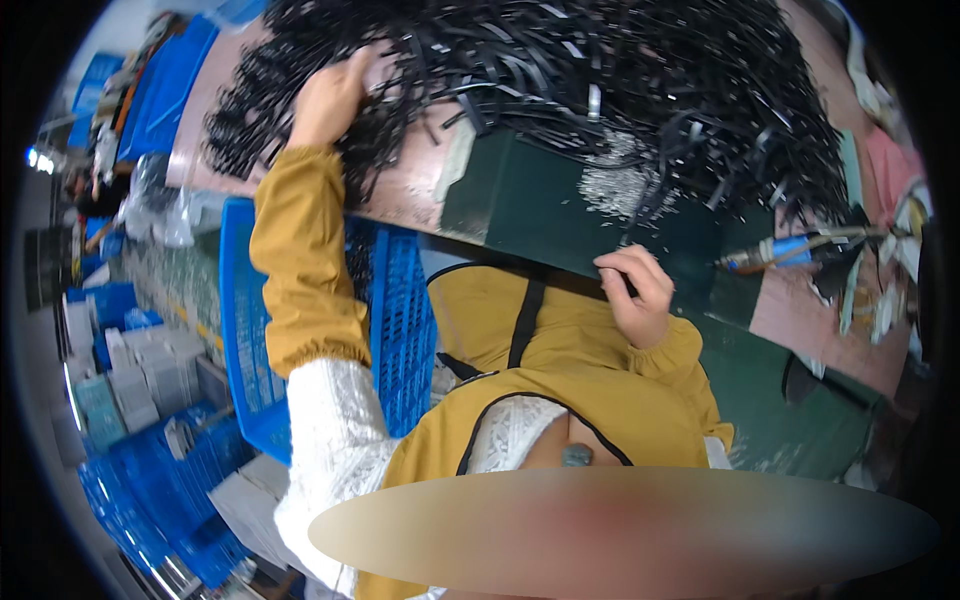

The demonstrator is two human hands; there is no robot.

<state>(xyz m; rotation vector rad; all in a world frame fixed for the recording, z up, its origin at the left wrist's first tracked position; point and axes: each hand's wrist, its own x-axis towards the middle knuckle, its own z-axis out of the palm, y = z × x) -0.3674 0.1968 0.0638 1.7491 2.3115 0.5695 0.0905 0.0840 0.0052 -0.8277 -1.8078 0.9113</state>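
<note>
while the left hand point(330, 100) touches narrow glossy black strips point(700, 95) and the right hand point(640, 295) curls, what their fingers hold is unclear.

Workshop (black strips point(550, 80), blue crates point(404, 300)).

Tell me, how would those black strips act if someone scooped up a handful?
The black strips are probably light and bendy, since they look thin and many curve. A handful would likely drag others along, as they lie crossed and tangled. They may also be somewhat slippery, judging by their glossy highlights.
</note>
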